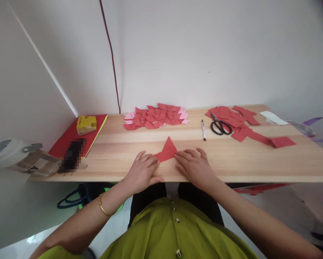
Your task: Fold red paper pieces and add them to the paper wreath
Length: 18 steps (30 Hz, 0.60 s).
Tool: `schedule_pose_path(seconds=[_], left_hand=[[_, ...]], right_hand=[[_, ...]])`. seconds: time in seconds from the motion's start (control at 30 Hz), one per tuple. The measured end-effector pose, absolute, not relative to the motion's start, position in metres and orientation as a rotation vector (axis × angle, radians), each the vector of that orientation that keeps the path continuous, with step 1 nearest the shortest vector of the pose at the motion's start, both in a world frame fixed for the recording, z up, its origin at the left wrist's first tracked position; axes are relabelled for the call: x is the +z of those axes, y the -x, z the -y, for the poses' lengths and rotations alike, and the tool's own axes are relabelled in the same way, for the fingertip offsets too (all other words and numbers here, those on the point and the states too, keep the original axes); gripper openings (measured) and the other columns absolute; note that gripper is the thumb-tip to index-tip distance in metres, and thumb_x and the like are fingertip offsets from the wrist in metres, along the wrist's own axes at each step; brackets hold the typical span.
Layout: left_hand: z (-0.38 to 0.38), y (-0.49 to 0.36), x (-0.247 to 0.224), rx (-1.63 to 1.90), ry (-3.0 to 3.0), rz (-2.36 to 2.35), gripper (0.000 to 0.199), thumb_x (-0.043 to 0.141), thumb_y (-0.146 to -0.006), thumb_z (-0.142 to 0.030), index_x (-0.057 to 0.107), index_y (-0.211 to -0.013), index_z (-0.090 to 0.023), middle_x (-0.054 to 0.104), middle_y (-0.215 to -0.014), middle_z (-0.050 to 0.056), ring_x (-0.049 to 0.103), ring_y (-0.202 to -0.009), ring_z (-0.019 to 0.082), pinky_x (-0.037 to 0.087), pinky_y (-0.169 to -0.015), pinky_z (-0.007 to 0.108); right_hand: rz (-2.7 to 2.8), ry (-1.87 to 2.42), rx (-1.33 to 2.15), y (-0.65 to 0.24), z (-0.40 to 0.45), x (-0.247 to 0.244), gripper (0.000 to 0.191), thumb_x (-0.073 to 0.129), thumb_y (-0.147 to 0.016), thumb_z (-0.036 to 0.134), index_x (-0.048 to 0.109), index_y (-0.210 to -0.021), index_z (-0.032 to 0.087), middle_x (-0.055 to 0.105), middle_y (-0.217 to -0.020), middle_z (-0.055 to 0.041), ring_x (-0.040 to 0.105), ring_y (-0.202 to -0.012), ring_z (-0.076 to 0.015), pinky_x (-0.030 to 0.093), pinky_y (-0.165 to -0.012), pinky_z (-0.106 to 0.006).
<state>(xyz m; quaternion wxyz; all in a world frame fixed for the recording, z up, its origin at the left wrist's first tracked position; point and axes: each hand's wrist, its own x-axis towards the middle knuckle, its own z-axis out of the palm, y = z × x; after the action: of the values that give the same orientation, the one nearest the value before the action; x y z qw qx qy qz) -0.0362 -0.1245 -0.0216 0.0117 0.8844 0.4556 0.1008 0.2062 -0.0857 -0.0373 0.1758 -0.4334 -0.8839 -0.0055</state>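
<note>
A folded red paper [168, 151] lies on the table in front of me, with one point directed away from me. The fingers of my left hand [143, 171] press together on its left corner and hold it down, while the thumb rests lower on the table. On the right corner, my right hand [195, 167] holds the paper with its fingertips pressed close. Behind it spreads a pile of folded red and pink paper pieces [156, 117]. To the right of that pile are a marker pen [203, 130], black-handled scissors [220, 126] and loose red paper pieces [240, 131].
At the left, a yellow packet [86, 124] and a blurred dark object [73, 154] lie on a red folder [65, 138]. A white strip [273, 117] lies at the back right. The wooden table's front edge [258, 178] runs just before my body. A wall stands behind.
</note>
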Motion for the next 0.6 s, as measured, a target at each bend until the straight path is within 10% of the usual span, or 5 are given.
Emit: schedule_pose_path(seconds=[0.6], left_hand=[[0.122, 0.035, -0.027, 0.363, -2.772, -1.354, 0.07, 0.049, -0.073, -0.069, 0.058, -0.115, -0.014, 0.06, -0.122, 0.015, 0.047, -0.121, 0.03, 0.019, -0.11, 0.054]], right_hand=[[2.588, 1.068, 0.055, -0.186, 0.088, -0.034, 0.042, 0.037, -0.095, 0.039, 0.053, -0.128, 0.017, 0.054, -0.134, -0.0102, 0.045, -0.125, -0.0245, 0.017, -0.109, -0.048]])
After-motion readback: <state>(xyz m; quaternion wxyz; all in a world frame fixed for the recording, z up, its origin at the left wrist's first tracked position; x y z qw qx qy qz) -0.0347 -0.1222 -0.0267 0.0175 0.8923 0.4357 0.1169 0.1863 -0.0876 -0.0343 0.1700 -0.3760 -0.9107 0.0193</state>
